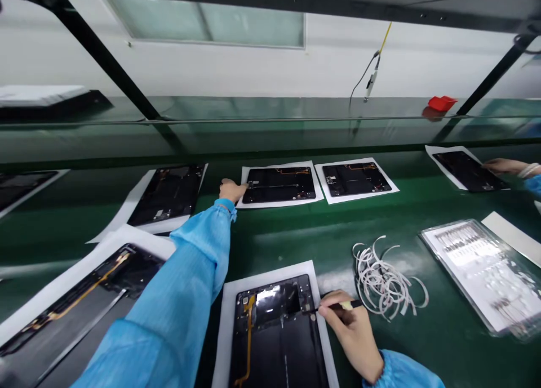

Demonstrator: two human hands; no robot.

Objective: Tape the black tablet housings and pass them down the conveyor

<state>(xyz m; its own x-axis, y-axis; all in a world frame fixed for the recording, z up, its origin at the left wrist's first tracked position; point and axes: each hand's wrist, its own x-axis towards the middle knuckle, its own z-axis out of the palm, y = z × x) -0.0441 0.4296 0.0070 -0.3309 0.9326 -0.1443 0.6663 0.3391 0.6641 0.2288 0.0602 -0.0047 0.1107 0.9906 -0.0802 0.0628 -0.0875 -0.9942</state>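
My right hand [349,333] grips a slim black tool [338,306] with a pale band, like a pen. Its tip reaches the right edge of a dark tablet back housing [270,326] with an orange flex cable, lying on white paper. My left hand [231,191] stretches far forward, its fingertips at the left end of another dark housing [281,185] on its paper sheet. Those fingers are partly hidden, so I cannot see whether they hold anything.
More dark housings on paper [169,195] lie along the green bench [262,236]. A bundle of white strips [386,284] and a clear tray of parts [482,275] are on the right. A co-worker's hand [502,165] rests on a far panel [467,171].
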